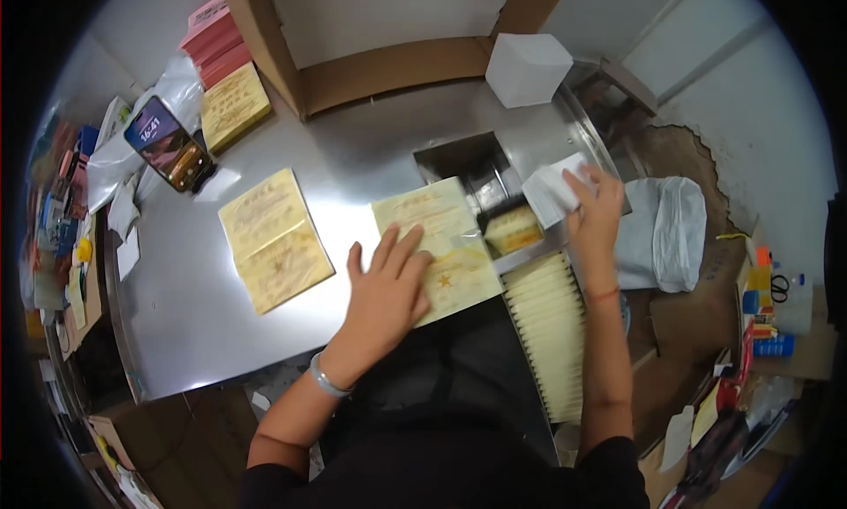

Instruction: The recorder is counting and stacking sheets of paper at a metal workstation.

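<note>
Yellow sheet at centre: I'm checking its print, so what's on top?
The left hand lies on the sheet; an orange star shows right of it. Print beneath the hand is hidden.

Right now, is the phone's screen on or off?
On: the phone, toward the left of the metal table, shows a lit clock over a coloured picture.

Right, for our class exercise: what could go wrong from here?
1. The right fingers are on white slips beside the opening, so a loose slip might drop in.
2. The yellow paper lies at the front edge of the table; if the left fingers resting on it push it forward or drag it back, it could crease or slide off into the lap.
</note>
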The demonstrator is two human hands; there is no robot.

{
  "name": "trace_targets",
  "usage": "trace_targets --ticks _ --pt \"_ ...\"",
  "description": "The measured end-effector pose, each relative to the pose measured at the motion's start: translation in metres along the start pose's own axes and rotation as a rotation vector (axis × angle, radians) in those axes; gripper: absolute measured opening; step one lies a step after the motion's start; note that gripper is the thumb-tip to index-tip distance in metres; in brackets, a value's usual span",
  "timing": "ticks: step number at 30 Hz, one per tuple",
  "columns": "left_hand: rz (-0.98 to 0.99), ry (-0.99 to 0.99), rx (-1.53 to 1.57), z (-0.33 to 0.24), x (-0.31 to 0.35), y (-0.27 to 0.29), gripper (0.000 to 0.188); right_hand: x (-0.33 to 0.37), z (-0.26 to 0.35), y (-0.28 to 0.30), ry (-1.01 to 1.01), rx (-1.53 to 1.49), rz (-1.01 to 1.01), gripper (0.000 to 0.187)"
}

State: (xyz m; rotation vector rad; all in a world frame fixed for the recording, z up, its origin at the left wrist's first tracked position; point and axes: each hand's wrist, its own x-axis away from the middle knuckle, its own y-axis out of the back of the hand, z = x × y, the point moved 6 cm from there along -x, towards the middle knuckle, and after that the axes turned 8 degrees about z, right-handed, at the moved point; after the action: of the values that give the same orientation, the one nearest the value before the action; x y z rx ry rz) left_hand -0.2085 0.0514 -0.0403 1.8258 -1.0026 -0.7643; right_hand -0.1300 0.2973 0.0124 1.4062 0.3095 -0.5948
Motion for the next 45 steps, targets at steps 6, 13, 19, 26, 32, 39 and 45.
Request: trace_targets --ticks 6,13,19,26,32,39,45 --pt "-0.040 0.116 -0.165 0.030 0.013 0.012 0.046 0.036 0.152 -0.044 0.427 -0.299 0.280 0.025" --pt "-0.147 0.089 -0.180 0.002 0.012 0.006 0.024 0.003 0.096 -0.047 0.275 -0.590 0.154 0.032" --pt "-0.012 0.081 -0.121 0.012 -0.014 0.016 0.036 0.006 0.014 -0.026 -0.174 0.027 0.010 0.017" --pt "0.063 -0.035 -0.291 0.003 -0.044 0.020 0.070 0.005 -0.005 -0.022 -0.225 -0.136 0.045 0.022" --pt "0.021 -0.025 -0.078 0.013 -0.009 0.004 0.052 0.015 0.074 -0.014 0.069 -0.167 0.027 0.036" --pt "0.079 -0.019 0.233 -0.011 -0.029 0.008 0.068 0.007 0.118 -0.080 0.194 -0.026 0.417 0.021" --pt "0.453 0.112 0.808 0.003 0.004 0.014 0.050 -0.004 0.073 -0.099 -0.030 0.167 0.284 0.007"
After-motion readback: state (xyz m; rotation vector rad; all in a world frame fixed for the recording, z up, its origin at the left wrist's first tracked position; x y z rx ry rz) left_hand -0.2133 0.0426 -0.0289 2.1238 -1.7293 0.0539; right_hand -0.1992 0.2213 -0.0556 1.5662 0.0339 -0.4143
